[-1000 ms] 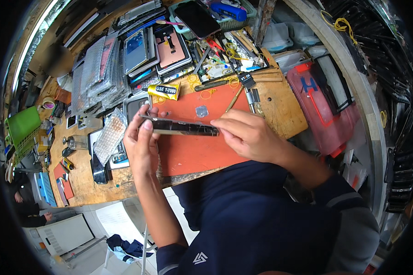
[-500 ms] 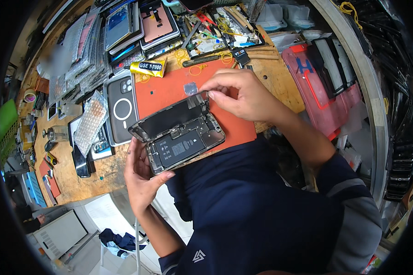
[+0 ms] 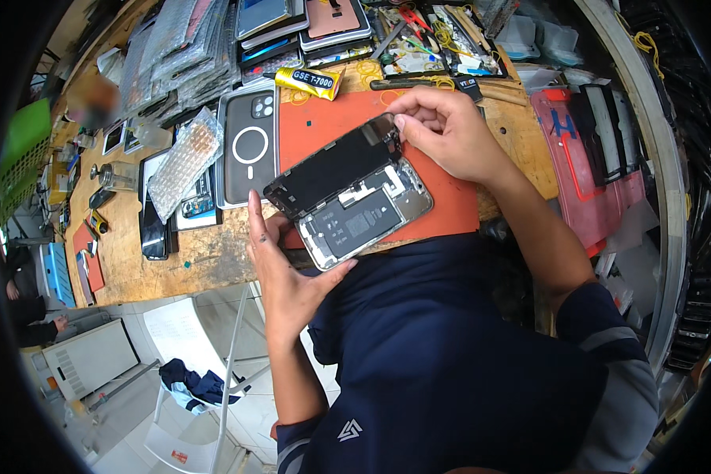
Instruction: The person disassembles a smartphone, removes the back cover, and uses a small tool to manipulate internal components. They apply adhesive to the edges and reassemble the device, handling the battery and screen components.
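An opened smartphone [image 3: 363,224] is held tilted over the front edge of an orange mat [image 3: 450,207], its black battery and silvery inner parts showing. Its dark screen panel [image 3: 324,170] stands raised along the far side of the body. My left hand [image 3: 280,272] grips the body's left end, with the thumb along the near edge and the index finger stretched up; the other fingers are partly hidden behind the phone. Between thumb and fingertips, my right hand [image 3: 442,130] pinches the panel's upper right corner.
Left of the mat lies a black phone case [image 3: 250,170] with a white ring, beside a bubble-wrap pouch [image 3: 183,170]. Behind are a yellow glue tube [image 3: 309,81], stacked tablets [image 3: 336,31] and a tool tray [image 3: 407,47]. A red plastic case [image 3: 581,174] stands at right.
The view has shifted, so the bench appears farther right and higher. The screen panel has tilted farther back, and more of the phone's inside shows. My left index finger has straightened away from the panel's corner.
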Available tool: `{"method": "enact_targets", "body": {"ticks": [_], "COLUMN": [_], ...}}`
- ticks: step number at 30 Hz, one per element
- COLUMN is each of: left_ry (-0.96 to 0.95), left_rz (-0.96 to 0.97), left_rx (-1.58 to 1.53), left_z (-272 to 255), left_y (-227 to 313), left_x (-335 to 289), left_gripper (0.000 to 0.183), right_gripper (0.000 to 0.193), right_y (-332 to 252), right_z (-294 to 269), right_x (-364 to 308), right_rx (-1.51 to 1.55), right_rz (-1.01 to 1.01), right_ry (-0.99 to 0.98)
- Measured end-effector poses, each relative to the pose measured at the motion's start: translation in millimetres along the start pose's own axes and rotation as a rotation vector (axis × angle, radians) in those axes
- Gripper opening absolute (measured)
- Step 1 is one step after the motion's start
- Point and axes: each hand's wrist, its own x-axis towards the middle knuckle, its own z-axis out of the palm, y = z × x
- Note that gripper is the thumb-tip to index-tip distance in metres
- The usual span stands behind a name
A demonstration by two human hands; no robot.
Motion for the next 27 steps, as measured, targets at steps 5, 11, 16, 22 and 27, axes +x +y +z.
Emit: {"method": "enact_targets", "body": {"ticks": [5, 11, 16, 22, 27], "left_ry": [-0.010, 0.040, 0.070, 0.091, 0.083], "left_rz": [0.103, -0.062, -0.067, -0.057, -0.043], "left_rx": [0.029, -0.438, -0.403, -0.438, -0.436], "left_z": [-2, -2, 0, 6, 6], "left_y": [3, 2, -3, -7, -4], "left_x": [5, 33, 34, 37, 33], "left_gripper": [0.147, 0.080, 0.060, 0.056, 0.062], "right_gripper": [0.012, 0.012, 0.016, 0.010, 0.008], "right_y": [-1, 3, -15, -18, -21], "right_z": [4, 5, 0, -15, -68], "right_x": [10, 8, -15, -20, -36], "right_rx": [-0.039, -0.041, -0.410, -0.566, -0.603], "right_rz": [-0.011, -0.019, 0.002, -0.160, -0.081], "right_ry": [0.026, 0.060, -0.073, 0.089, 0.406]}}
